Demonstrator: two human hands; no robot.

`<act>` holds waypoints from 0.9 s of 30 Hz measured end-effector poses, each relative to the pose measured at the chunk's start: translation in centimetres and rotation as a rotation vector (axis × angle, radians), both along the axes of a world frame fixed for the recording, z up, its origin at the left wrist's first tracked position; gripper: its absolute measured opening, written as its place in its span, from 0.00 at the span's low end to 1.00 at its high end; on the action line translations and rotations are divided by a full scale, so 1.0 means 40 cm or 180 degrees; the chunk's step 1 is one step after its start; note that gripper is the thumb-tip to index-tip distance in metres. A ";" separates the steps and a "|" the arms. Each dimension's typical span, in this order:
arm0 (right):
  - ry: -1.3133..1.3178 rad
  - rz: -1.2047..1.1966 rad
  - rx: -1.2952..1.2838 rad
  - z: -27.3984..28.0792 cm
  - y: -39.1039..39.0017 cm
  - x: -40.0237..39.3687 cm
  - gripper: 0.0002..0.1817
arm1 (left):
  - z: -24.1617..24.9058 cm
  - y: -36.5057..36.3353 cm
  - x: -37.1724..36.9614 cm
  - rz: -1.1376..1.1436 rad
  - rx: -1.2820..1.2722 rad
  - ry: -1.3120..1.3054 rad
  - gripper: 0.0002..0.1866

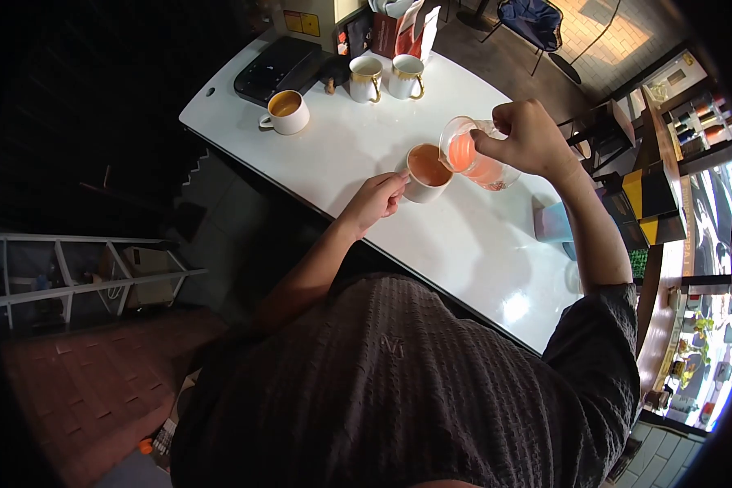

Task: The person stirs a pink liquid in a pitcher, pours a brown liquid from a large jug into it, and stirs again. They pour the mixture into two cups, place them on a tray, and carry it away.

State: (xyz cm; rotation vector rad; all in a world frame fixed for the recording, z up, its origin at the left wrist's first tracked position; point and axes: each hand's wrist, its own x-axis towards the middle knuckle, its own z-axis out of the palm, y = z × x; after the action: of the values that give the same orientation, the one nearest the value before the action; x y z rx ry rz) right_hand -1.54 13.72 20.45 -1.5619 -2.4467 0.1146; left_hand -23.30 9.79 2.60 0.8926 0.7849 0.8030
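While the left hand (374, 205) steadies a white mug (425, 192) by its near left side, the right hand (530, 140) is wrapped around a glass pitcher (490, 171) tipped toward it. The two hands are apart, each clamped on its own vessel; the left fingers hide whatever handle they may be gripping. The mug stands upright on the pale surface (333, 167), and the pitcher's mouth leans at its rim, close enough that I cannot tell whether glass and mug touch.

The step in hand looks to be a pour. Brownish-orange liquid (431, 165) already sits in the mug, and pinkish-orange liquid remains in the pitcher; any stream between them is too small to make out. By my judgement, the move calls for a slow, even tilt with the mug kept still, then righting the pitcher before the level reaches the rim.

Just beyond the right forearm stands a light blue cup (550, 224), partly covered by the arm and the likeliest thing to be knocked if the elbow swings outward. Well apart on the other side is another white mug (294, 122) with an orange-yellow inside, beside a flat black device (276, 69). Two gold-trimmed mugs (366, 80) stand at the far edge before some upright bags (415, 32), out of the pour's path. Past the surface, a dark chair (531, 24) stands on the floor.
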 end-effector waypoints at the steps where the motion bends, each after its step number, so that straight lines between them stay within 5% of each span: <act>1: -0.0025 0.0012 -0.0037 0.002 0.002 -0.007 0.24 | 0.001 -0.002 -0.004 0.0024 -0.0003 0.0003 0.17; 27: 0.0267 0.0628 0.0119 -0.034 0.035 -0.109 0.26 | -0.017 -0.033 -0.098 0.0383 -0.0048 -0.0041 0.16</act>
State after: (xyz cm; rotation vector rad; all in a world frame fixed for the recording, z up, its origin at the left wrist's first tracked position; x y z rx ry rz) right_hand -5.91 15.13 19.08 -1.2713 -2.5156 0.1637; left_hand -27.23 8.47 1.92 0.8317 0.8383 0.9063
